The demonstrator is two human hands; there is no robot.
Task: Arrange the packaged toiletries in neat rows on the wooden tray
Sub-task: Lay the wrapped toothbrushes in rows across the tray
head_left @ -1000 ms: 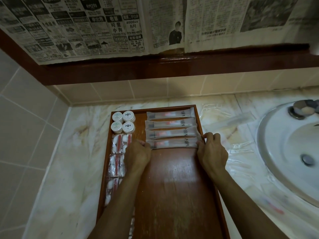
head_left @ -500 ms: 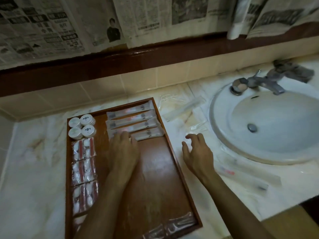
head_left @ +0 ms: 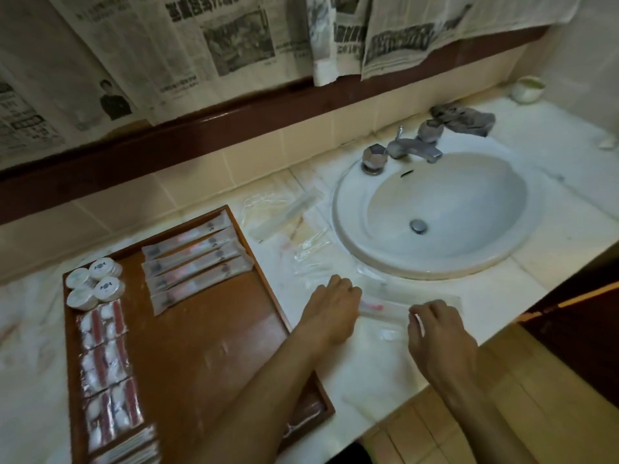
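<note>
**K:** Head view, status; both hands are off the wooden tray (head_left: 187,346) and down on the marble counter (head_left: 375,373) in front of the sink (head_left: 435,209); left hand (head_left: 330,308) sits at the left end of a long clear toothbrush packet (head_left: 395,308), fingers curled down onto it; right hand (head_left: 438,333) at the right end, fingertips bent and pinching the wrapper edge; packet lies flat on the counter, just right of the tray's right rim, not touching it.

**M:** Tray contents?

**K:** Four long toothbrush packets (head_left: 197,264) in a stacked row at the tray's far right part, side by side, slightly skewed; four round white capped items (head_left: 95,284) clustered in the far left corner; below them a column of small packets with white and red contents (head_left: 105,356) running down the left rim; more flat packets (head_left: 130,447) at the near left corner, partly cut off by the frame edge; middle of the tray is bare wood; left forearm crosses over the near right corner.

**M:** Loose stock on the counter?

**K:** Several clear wrapped pieces (head_left: 288,212) between tray and sink, too blurred to identify; another pale wrapper (head_left: 388,334) between the two hands.

**M:** Surroundings?

**K:** Faucet (head_left: 412,149) behind the basin; grey cloth (head_left: 465,118) beyond it; small white cup (head_left: 528,88) at the far right corner; newspaper sheets (head_left: 234,41) hang over the wall above the dark wood ledge.
</note>
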